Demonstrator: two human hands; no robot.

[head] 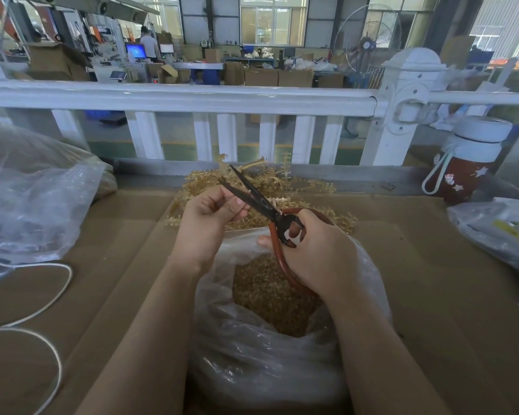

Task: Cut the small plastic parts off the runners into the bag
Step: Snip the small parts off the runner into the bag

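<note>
My right hand [318, 256] grips the red handles of black-bladed scissors [256, 199], whose blades stand slightly apart and point up and left. My left hand [210, 217] has its fingers curled and pinches something thin right at the blades; the piece itself is hidden by the fingers. Below both hands an open clear plastic bag [252, 363] holds a heap of small amber plastic parts [270, 292]. A pile of amber runners [309, 187] with parts attached lies behind the hands on the cardboard.
Brown cardboard [432, 295] covers the work surface. A large clear bag [33, 199] sits at left, a white cord [51, 295] loops near it. A red bottle with white lid [468, 166] and another bag [501, 232] lie right. A white railing [192, 97] runs behind.
</note>
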